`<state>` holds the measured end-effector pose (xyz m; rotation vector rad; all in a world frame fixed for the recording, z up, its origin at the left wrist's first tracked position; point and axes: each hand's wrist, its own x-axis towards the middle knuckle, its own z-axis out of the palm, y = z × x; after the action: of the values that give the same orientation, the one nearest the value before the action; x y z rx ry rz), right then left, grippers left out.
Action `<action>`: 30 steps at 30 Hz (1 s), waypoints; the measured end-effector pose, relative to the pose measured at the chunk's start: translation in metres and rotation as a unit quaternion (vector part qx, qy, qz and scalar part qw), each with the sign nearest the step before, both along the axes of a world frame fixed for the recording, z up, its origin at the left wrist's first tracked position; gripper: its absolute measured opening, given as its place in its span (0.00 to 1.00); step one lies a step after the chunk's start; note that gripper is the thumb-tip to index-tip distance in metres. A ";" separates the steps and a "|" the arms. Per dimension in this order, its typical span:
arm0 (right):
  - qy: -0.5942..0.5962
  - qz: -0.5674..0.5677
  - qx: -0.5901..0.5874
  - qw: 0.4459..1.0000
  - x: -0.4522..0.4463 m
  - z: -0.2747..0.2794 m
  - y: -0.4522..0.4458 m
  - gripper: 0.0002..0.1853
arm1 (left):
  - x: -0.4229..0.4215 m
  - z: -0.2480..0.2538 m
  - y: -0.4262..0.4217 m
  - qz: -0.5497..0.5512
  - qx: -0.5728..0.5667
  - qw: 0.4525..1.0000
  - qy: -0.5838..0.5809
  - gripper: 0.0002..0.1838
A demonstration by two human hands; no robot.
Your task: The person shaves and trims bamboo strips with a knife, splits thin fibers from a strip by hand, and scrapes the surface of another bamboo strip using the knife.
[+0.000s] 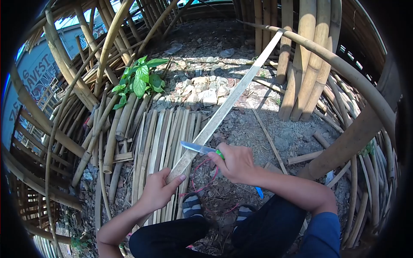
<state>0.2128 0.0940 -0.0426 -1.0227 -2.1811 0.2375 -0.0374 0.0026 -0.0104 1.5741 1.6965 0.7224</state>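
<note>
A long, flat bamboo strip (228, 101) slants from my lap up to the right, its far end against a horizontal bamboo pole (318, 46). My left hand (160, 188) is closed around the strip's near end, thumb on top. My right hand (235, 163) grips the green handle of a knife (195, 147). The blade points left and lies across the strip, a little beyond my left hand. Most of the handle is hidden in my fingers. Below and left of the strip, a row of split bamboo slats (157, 137) lies on the ground.
Upright bamboo poles (307, 56) stand at the right, and bamboo stacks (64, 124) lean at the left. A green leafy plant (140, 77) grows near broken stones (204, 91). Pink string (211, 182) lies by my sandalled feet (192, 206). A thick slanting pole (344, 142) stands close to my right arm.
</note>
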 end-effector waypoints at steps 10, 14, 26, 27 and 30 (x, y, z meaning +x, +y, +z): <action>0.020 -0.026 0.119 0.992 0.003 0.005 -0.008 0.22 | 0.005 -0.006 -0.001 -0.010 0.092 0.996 0.015 0.27; 0.011 -0.056 0.153 0.986 0.009 0.010 0.011 0.22 | 0.008 0.003 -0.003 -0.007 0.106 0.994 0.027 0.27; -0.024 -0.289 0.028 0.957 0.082 0.015 0.099 0.28 | 0.009 0.016 -0.010 0.006 0.022 0.997 0.074 0.22; -0.018 -0.316 0.032 0.948 0.092 0.022 0.105 0.29 | 0.011 0.021 -0.011 0.003 0.023 0.996 0.086 0.22; 0.001 -0.268 -0.016 0.963 0.079 0.010 0.089 0.29 | 0.013 0.019 -0.009 0.009 0.016 0.997 0.079 0.22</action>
<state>0.2923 0.1825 -0.0323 -1.5797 -1.8156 0.0205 -0.0244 -0.0059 0.0081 1.6798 1.8228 0.6515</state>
